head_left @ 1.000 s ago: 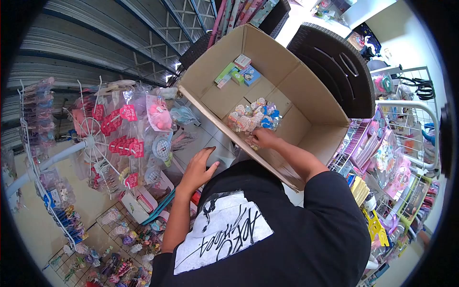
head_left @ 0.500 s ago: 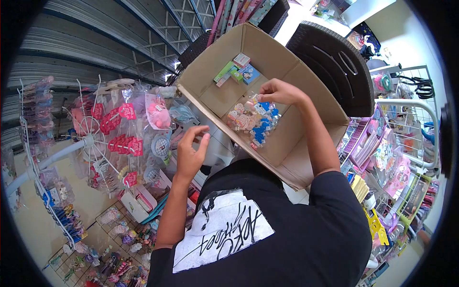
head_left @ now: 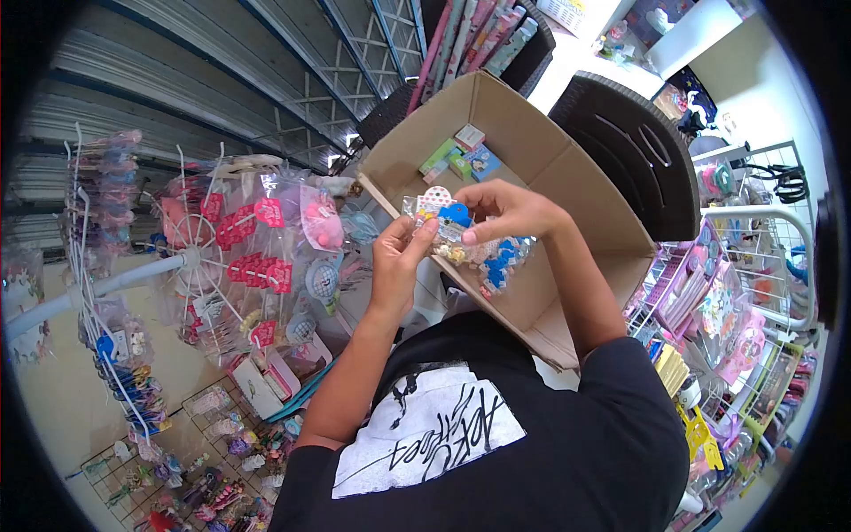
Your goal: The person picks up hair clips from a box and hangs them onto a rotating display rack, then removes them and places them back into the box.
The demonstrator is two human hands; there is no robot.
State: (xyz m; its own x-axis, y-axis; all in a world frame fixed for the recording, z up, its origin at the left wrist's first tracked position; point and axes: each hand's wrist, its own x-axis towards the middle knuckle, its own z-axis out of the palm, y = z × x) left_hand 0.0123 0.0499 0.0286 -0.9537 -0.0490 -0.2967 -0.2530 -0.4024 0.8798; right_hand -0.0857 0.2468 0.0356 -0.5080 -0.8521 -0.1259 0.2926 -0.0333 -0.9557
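Over the cardboard box (head_left: 576, 182), my left hand (head_left: 401, 262) pinches small clear plastic packets (head_left: 441, 202) between thumb and fingers. One packet shows a dotted round card, another a blue shape. My right hand (head_left: 516, 213) is closed at the right side of the same packets, its thumb and fingertips against the blue one. More packets (head_left: 503, 264) with blue and pale pieces lie in the box below, partly hidden by my hands. Several small green, blue and white cartons (head_left: 461, 158) rest at the box's far end.
A rack of bagged goods with red tags (head_left: 257, 226) stands at the left. Dark wicker chairs (head_left: 620, 133) are behind the box, with rolled patterned paper (head_left: 470, 40) beside them. Wire shelves (head_left: 753, 266) of wares are on the right.
My left hand has come in from the left to the packets. My right hand has lifted packets from the pile, and both hands now meet on them. The view has shifted slightly.
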